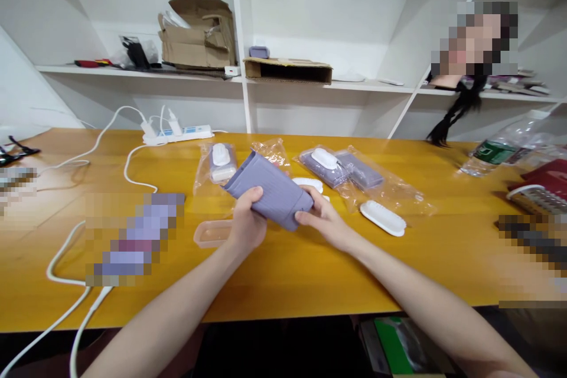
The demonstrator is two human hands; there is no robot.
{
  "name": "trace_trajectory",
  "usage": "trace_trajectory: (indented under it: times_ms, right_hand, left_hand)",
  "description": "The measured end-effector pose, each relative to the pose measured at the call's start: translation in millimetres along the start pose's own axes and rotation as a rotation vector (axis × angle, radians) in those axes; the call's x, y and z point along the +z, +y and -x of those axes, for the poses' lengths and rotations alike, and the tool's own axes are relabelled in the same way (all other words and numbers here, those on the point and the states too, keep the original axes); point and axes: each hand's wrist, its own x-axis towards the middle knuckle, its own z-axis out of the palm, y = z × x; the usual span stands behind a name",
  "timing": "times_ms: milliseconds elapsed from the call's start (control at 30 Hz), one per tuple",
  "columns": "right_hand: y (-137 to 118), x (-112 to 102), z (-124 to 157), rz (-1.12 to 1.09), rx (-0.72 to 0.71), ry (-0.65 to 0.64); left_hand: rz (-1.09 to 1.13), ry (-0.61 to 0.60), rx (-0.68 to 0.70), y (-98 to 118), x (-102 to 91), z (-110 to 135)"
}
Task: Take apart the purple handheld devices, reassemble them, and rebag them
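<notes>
**Left hand [245,218] and right hand [321,215] clamped on lavender padded pouch [266,192]**

On my feed, both hands are closed on the pouch, which is held off the tabletop and tilted, with its upper end pointing to the left. The left hand wraps its near side, and the right fingers [305,204] pinch its lower right corner.

Directly beneath the hands, a small translucent plastic tray [212,233] lies just beside the left wrist. Just past the pouch is a white oval piece [307,184]. To the right, a matching white oval piece [382,218] lies loose on a crumpled clear plastic bag [390,195]. I can see a sealed clear packet [323,166] holding a lavender pad and a white oval piece, with a second lavender pad [358,170] just beside it. On the left, another clear packet [221,165] holds white pieces.

All of this sits on a yellow wooden table [283,289]. At its far edge is a white power strip [177,134] with white cables [126,130] trailing across the wood. A plastic water bottle [500,150] lies far right, near a red book [544,180]. Behind the table, white shelves [133,74] carry a torn cardboard box [199,35]. Pixelated patches hide some items on the table.
</notes>
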Motion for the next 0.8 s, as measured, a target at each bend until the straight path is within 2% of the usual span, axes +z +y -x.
trace_trajectory:
  times_ms: [100,267,400,533,800]
  right_hand:
    - [-2,-10,-4,-0.110,0.042,-0.103]
    - [0,-13,-5,-0.118,0.145,-0.090]
    - [1,-13,-5,-0.169,0.290,-0.151]
    - [1,-13,-3,-0.169,0.259,-0.206]
    - [0,1,5,-0.213,0.188,-0.106]
  left_hand:
    - [-0.013,-0.059,-0.031,1,-3.6,-4]
    - [-0.029,-0.091,-0.052,-2,-8.2,-5]
    - [-0.048,-0.135,-0.048,-2,-9.2,-2]
    - [-0.059,-0.164,-0.063,-1,-8.0,2]
    - [-0.037,-0.204,-0.045,0,-9.9,0]
